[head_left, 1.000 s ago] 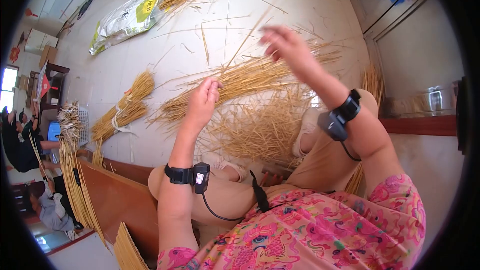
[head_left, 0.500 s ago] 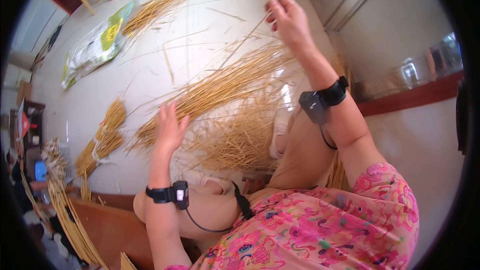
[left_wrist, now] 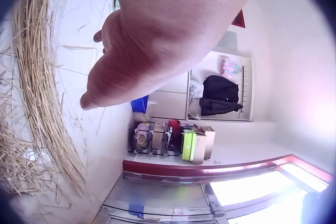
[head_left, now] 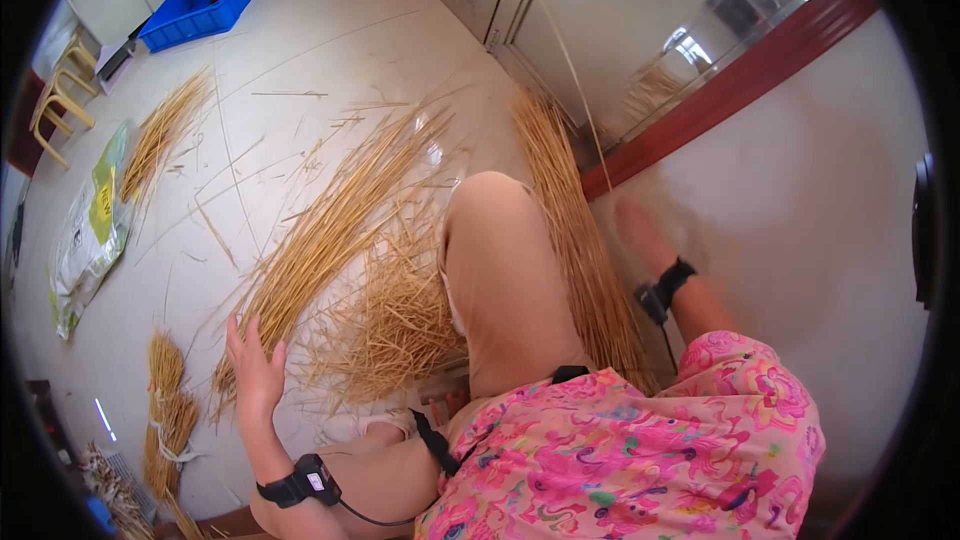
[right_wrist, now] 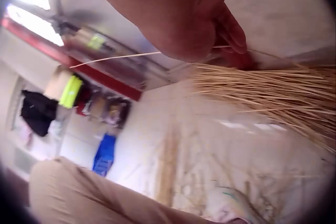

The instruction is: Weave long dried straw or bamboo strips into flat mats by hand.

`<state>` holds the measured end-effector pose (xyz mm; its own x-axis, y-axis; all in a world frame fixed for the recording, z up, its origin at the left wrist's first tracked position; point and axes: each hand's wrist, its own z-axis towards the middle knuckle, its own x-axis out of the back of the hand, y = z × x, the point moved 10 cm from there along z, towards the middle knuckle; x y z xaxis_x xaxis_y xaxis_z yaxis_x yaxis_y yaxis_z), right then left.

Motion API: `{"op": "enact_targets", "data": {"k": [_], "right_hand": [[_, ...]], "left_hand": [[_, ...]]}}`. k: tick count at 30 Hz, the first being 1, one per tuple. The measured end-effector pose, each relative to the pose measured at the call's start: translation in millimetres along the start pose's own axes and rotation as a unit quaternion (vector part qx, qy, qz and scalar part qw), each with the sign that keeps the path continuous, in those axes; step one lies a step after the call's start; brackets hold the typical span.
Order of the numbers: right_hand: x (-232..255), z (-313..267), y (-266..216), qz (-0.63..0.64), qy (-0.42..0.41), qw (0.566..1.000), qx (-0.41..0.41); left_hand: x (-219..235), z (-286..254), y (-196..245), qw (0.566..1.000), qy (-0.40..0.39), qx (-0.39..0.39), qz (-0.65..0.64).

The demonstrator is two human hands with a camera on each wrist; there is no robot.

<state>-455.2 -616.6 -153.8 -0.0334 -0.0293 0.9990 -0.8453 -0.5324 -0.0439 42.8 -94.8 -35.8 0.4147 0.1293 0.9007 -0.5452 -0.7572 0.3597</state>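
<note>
Our right hand [head_left: 642, 228] is nearly closed, its fingers pinching a single straw [head_left: 573, 68]; our left hand [head_left: 258, 370] is open, fingers apart, with nothing seen in its hold; it lies by the near end of the long straw pile [head_left: 325, 225], though we cannot tell whether it touches.

The held straw points forward from our right hand, its far end leaning left; the standing-apart straw bundle [head_left: 575, 245] lies just to the left of that hand, on the floor [head_left: 290, 50], and its long axis runs much the same way, near end beside our right thigh; our right hand is clearly the nearer one to it, our left being across the raised knee [head_left: 500, 240].

Farther left of that knee lie the short straw bits [head_left: 395, 325]; beyond them the long pile slants away, its far end to the right; our left hand is nearer its close end.
</note>
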Motion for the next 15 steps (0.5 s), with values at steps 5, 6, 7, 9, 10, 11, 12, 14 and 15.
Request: {"op": "enact_targets", "data": {"k": [5, 6, 7, 9, 10, 11, 12, 14, 15], "right_hand": [[-76, -161, 57, -0.053, -0.178, 0.982, -0.047], [-112, -192, 97, -0.058, -0.207, 0.97, -0.114], [-122, -215, 109, -0.059, -0.193, 0.973, -0.112], [-130, -240, 106, -0.109, -0.251, 0.96, -0.064], [-136, -257, 105, -0.157, -0.32, 0.934, -0.016], [-142, -268, 103, -0.187, -0.37, 0.91, 0.022], [-154, -281, 107, -0.212, -0.416, 0.882, 0.063], [-204, -308, 154, -0.229, -0.474, 0.841, 0.126], [-189, -302, 133, -0.234, -0.5, 0.822, 0.138]], "left_hand": [[-8, 0, -4, 1.0, -0.011, 0.002, 0.011], [-10, 1, -4, 1.0, -0.013, 0.0, 0.014], [-10, 0, -3, 1.0, -0.013, 0.003, 0.014], [-10, -1, -4, 1.0, -0.013, 0.011, 0.013], [-10, -2, -4, 1.0, -0.012, 0.011, 0.01], [-11, -2, -5, 1.0, -0.011, 0.013, 0.008], [-11, -3, -6, 1.0, -0.009, 0.014, 0.006], [-13, -3, -9, 1.0, -0.005, 0.013, 0.001], [-14, -2, -12, 1.0, -0.002, 0.013, -0.002]]}}
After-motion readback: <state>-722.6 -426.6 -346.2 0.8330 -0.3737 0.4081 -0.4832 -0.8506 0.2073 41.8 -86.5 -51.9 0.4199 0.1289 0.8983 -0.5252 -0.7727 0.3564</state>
